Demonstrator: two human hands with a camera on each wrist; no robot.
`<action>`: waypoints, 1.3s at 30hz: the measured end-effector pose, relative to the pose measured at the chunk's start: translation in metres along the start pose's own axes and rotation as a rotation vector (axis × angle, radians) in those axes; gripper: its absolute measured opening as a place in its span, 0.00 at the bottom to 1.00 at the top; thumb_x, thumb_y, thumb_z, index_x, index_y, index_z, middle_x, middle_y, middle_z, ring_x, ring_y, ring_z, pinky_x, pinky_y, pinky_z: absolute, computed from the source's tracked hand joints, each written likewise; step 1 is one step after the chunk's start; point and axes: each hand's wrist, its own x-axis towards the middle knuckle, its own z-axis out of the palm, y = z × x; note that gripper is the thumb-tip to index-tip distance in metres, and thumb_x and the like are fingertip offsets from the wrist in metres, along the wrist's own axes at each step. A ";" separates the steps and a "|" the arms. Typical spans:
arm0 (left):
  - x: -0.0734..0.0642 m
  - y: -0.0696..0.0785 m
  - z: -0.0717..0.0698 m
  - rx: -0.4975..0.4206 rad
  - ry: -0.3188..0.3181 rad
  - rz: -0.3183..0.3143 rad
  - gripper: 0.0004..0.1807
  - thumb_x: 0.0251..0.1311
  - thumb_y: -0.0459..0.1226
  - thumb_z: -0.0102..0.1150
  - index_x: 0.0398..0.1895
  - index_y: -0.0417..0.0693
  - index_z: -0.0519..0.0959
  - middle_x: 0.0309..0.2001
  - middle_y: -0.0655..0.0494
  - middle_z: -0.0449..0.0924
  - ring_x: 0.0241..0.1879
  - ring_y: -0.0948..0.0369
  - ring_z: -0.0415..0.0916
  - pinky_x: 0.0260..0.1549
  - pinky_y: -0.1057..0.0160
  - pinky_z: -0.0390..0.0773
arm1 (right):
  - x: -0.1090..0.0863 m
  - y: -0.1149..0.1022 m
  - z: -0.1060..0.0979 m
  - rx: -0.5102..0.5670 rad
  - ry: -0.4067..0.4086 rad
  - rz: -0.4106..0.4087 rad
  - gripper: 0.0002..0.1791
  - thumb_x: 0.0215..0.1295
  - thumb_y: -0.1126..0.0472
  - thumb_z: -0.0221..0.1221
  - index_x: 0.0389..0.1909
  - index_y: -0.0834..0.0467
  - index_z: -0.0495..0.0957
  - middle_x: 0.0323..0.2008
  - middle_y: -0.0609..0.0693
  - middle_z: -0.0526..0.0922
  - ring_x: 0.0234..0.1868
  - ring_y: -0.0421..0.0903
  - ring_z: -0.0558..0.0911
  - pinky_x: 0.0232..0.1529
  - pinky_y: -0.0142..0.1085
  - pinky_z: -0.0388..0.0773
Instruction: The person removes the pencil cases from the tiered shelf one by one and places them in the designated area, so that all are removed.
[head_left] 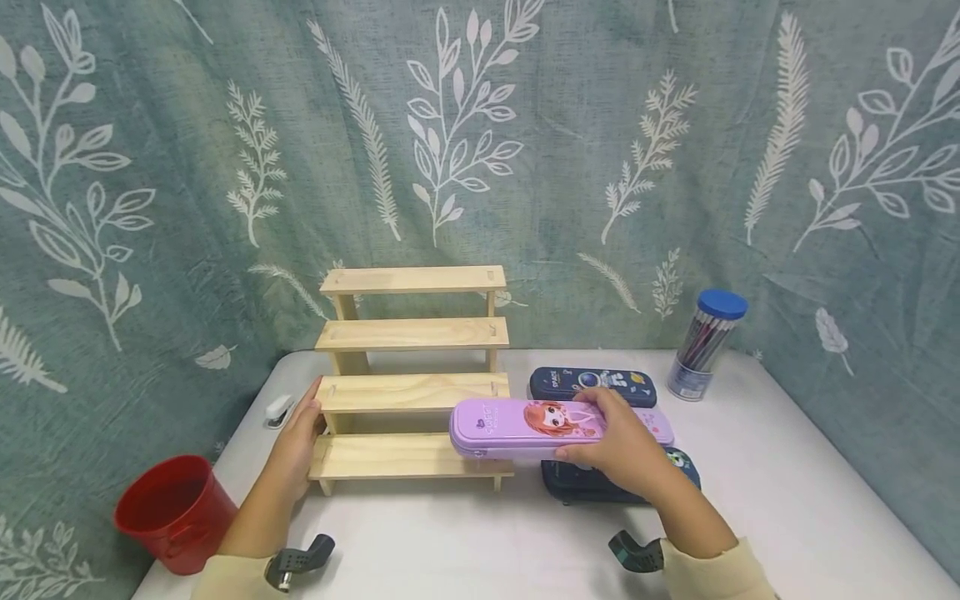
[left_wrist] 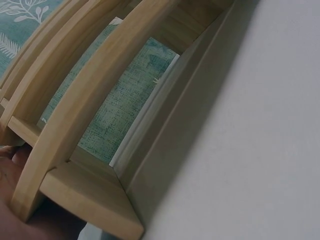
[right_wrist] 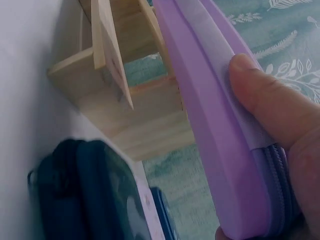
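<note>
My right hand (head_left: 618,437) pinches a lilac zip pencil case (head_left: 487,425) with a red-haired girl on its lid. The case is held level, its left end overlapping the lowest step in the head view. In the right wrist view the thumb (right_wrist: 265,95) presses the case's side along the zip band. A pale wooden stepped stand (head_left: 412,392) with several planks stands on the table. My left hand (head_left: 300,433) grips its left end near the lower steps; in the left wrist view, parts of the fingers are hidden behind the planks (left_wrist: 85,105).
Right of the stand lie a navy space-print pencil case (head_left: 555,379), a pinkish case (head_left: 658,425) and a dark case (head_left: 573,483). A blue-lidded tub of pencils (head_left: 701,350) stands behind. At left are a red bucket (head_left: 180,517) and a small white object (head_left: 278,408). Patterned cloth (head_left: 525,192) surrounds the table.
</note>
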 end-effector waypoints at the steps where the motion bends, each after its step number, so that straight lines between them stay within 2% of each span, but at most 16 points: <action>1: 0.000 0.000 0.000 -0.002 0.002 -0.001 0.31 0.85 0.52 0.25 0.86 0.71 0.41 0.87 0.55 0.39 0.85 0.44 0.36 0.81 0.39 0.37 | -0.002 0.003 -0.001 0.000 -0.004 0.002 0.52 0.43 0.36 0.82 0.65 0.57 0.72 0.61 0.55 0.77 0.56 0.52 0.77 0.58 0.49 0.73; 12: 0.002 0.001 0.000 -0.012 0.000 0.011 0.31 0.85 0.53 0.25 0.86 0.72 0.39 0.87 0.57 0.37 0.85 0.48 0.34 0.82 0.43 0.37 | -0.023 0.024 -0.016 -0.014 -0.055 0.043 0.50 0.46 0.37 0.81 0.63 0.60 0.70 0.63 0.61 0.76 0.62 0.58 0.76 0.65 0.61 0.71; 17: 0.001 0.001 -0.001 -0.026 -0.013 0.020 0.31 0.85 0.51 0.25 0.86 0.74 0.39 0.87 0.57 0.37 0.85 0.49 0.34 0.82 0.44 0.37 | -0.030 0.027 -0.023 -0.009 -0.072 0.014 0.48 0.47 0.40 0.81 0.62 0.61 0.71 0.60 0.60 0.77 0.59 0.55 0.76 0.64 0.57 0.71; 24: -0.001 0.002 0.000 -0.026 -0.022 0.015 0.30 0.85 0.51 0.24 0.86 0.76 0.40 0.86 0.58 0.38 0.85 0.49 0.34 0.82 0.43 0.38 | -0.043 0.034 -0.029 -0.046 -0.090 -0.051 0.48 0.48 0.38 0.80 0.66 0.58 0.75 0.65 0.59 0.76 0.65 0.58 0.76 0.65 0.60 0.71; 32: 0.000 0.001 0.000 -0.026 -0.026 0.004 0.29 0.85 0.52 0.24 0.85 0.80 0.41 0.86 0.59 0.37 0.85 0.50 0.34 0.81 0.40 0.39 | -0.060 0.046 -0.035 -0.086 -0.144 -0.033 0.43 0.45 0.36 0.80 0.60 0.51 0.77 0.59 0.49 0.78 0.58 0.48 0.76 0.61 0.52 0.75; 39: 0.001 -0.001 0.001 -0.031 -0.019 0.005 0.30 0.85 0.53 0.25 0.85 0.79 0.41 0.87 0.58 0.37 0.85 0.50 0.34 0.82 0.41 0.39 | -0.075 0.055 -0.043 -0.095 -0.181 -0.002 0.43 0.45 0.36 0.80 0.59 0.52 0.78 0.58 0.48 0.79 0.55 0.46 0.76 0.57 0.46 0.77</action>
